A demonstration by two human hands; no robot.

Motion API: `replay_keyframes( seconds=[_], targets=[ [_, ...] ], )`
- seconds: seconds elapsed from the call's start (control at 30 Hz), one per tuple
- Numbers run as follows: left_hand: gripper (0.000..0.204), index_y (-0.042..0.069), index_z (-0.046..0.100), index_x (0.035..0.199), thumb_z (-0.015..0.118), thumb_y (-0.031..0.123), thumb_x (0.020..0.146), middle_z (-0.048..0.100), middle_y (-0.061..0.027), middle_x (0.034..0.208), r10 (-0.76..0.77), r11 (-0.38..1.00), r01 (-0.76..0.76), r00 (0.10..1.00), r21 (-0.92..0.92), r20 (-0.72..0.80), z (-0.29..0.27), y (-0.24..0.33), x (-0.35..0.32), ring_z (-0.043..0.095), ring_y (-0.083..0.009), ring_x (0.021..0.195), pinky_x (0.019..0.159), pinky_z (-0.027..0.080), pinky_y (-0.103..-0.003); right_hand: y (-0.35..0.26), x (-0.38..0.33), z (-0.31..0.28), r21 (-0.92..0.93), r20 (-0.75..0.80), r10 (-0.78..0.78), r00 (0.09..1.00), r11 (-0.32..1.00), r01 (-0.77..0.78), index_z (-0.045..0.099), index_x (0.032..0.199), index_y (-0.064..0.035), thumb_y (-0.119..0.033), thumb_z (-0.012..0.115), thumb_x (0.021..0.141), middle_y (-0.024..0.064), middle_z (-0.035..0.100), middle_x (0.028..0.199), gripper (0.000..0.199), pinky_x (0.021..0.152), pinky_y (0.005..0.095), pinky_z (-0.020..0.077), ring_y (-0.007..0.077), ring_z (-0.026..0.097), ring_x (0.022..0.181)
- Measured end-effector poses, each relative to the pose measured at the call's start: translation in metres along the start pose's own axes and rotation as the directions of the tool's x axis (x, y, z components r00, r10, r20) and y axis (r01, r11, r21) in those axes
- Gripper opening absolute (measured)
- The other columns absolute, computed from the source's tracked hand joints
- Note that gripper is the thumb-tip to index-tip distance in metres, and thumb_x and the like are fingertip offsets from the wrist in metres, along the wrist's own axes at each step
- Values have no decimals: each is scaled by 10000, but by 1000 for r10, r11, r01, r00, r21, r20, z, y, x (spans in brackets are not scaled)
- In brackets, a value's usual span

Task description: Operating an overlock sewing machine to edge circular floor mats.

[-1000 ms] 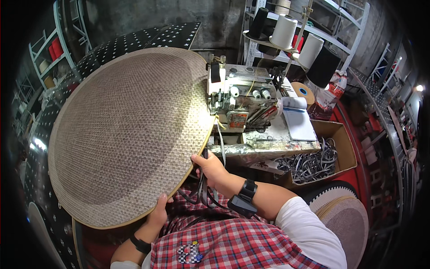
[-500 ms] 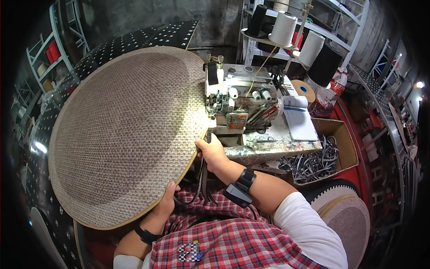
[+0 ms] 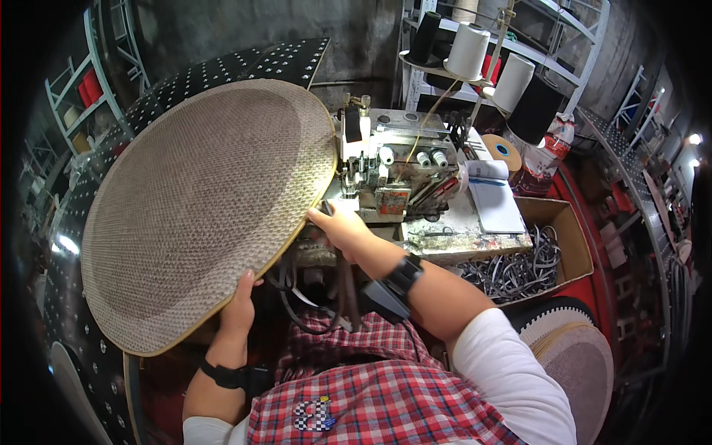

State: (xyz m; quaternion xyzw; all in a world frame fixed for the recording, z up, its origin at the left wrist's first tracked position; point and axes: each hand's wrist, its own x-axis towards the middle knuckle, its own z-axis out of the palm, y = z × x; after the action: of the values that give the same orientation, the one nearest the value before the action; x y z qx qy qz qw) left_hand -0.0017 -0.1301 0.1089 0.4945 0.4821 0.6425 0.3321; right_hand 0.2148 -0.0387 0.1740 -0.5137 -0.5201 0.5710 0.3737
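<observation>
Box (image 3: pixel 572 236): heaped with tangled grey strips (image 3: pixel 523 268)
Mat (image 3: pixel 211 200): tilted, just left of the sewing machine (image 3: pixel 393 141)
Left hand (image 3: pixel 239 305): holding the mat's lower edge
Right hand (image 3: pixel 343 227): holding its edge nearer the machine

On your right: white notepad (image 3: pixel 495 208), blue pen (image 3: pixel 486 182) lying across it, tan spool (image 3: pixel 512 159) behind, cardboard box (image 3: pixel 572 241) nearer you.

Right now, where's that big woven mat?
In the head view, the woven mat fills much of the left half, beside the sewing machine, with the left hand and right hand at its lower-right edge.
</observation>
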Motion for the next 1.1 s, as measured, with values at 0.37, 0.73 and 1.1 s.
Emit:
replay_keyframes(
  seconds=[0.37, 0.73, 1.1],
  targets=[
    [270, 3, 585, 842, 503, 260, 832, 595, -74, 827, -571, 821, 349, 541, 452, 618, -26, 85, -34, 547, -129, 775, 683, 437, -284, -43, -184, -305, -676, -693, -718, 69, 680, 284, 547, 1031, -101, -307, 521, 834, 4, 547, 779, 287, 481, 177, 360, 42, 445, 590],
    [224, 22, 566, 880, 556, 124, 680, 555, -132, 856, 48, 49, -616, 787, 786, 614, 125, 45, 103, 520, -292, 844, 696, 430, -410, 53, -156, -491, -456, -859, -484, 168, 571, -683, 510, 993, -94, -354, 387, 846, 229, 567, 898, 323, 698, 456, 409, 384, 536, 853],
    [207, -14, 589, 896, 522, 110, 745, 607, -119, 750, 135, 846, -316, 906, 428, 401, 119, 7, 165, 577, -209, 679, 615, 439, -292, 50, 6, -92, -13, -136, -299, 944, 954, 300, 465, 1057, -68, -203, 472, 828, 32, 527, 675, 266, 444, 208, 384, 91, 464, 493]
  ],
)
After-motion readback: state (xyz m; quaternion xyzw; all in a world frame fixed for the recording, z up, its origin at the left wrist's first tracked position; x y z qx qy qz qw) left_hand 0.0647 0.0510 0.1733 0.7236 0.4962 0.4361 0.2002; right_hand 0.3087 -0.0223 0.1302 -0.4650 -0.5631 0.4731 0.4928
